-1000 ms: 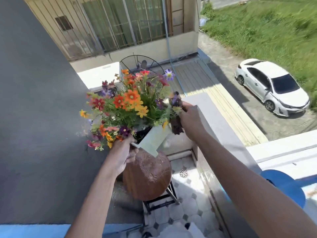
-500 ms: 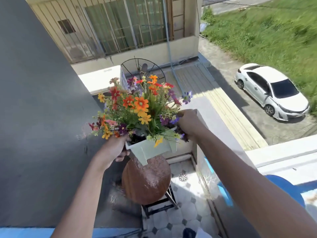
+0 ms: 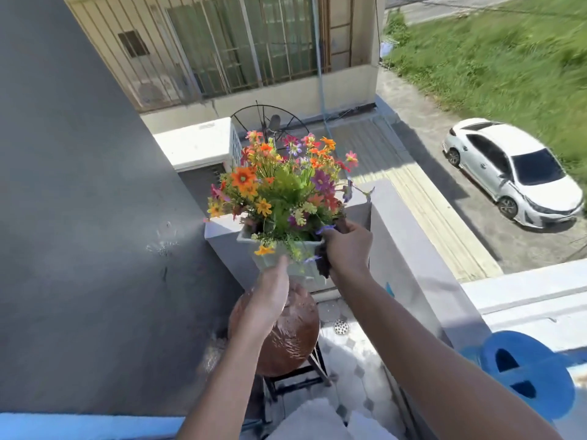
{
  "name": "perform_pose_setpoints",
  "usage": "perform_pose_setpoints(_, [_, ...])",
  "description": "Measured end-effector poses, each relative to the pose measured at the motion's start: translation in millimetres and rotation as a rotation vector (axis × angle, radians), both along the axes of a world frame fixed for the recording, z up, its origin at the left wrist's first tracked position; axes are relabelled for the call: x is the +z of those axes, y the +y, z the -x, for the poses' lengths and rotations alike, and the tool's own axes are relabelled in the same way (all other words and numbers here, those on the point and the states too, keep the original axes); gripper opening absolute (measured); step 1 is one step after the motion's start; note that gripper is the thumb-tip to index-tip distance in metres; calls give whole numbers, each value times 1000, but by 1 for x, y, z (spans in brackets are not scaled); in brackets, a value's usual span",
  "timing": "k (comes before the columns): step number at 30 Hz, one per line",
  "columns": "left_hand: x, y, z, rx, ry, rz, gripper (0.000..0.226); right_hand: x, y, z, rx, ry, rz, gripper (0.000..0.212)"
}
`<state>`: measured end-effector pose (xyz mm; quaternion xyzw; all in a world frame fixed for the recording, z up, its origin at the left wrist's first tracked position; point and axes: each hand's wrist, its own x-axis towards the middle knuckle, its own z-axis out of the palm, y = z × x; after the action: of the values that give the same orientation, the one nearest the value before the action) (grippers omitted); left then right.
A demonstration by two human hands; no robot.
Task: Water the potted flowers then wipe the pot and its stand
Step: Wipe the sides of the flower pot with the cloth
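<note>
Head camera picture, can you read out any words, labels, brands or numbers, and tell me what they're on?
None can be read.
White car: its badge and plate are too small and blurred to read.
White flower pot, held by the left hand and right hand: no lettering shows.
Blue plastic object: no lettering shows.

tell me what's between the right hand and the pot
In the head view, a dark cloth lies bunched between the right hand and the pale pot.

a single head-worn wide-angle view looks steeply down from a balcony, close over both forearms, street and car [image 3: 511,173] far beyond the fingertips.
</note>
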<state>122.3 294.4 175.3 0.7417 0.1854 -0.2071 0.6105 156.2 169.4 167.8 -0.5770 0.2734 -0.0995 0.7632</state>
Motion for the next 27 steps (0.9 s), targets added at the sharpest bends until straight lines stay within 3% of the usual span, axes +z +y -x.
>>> perform_pose_setpoints(4, [-5,-14,-6,123,-50,127,44,-8,19,9,36,-55,156,14])
perform_pose_setpoints(12, [-4,4,-8,216,-9,127,30,0,34,36,218,-259,350,5])
perform_pose_setpoints(19, [10,17,-1,198,24,344,35,5,17,18,321,-445,599,27])
perform_pose_setpoints(23, [18,24,1,175,23,456,28,-13,0,-21,240,-321,656,37])
perform_pose_setpoints(27, [23,23,0,224,-31,505,30,-34,2,-13,236,-217,609,27])
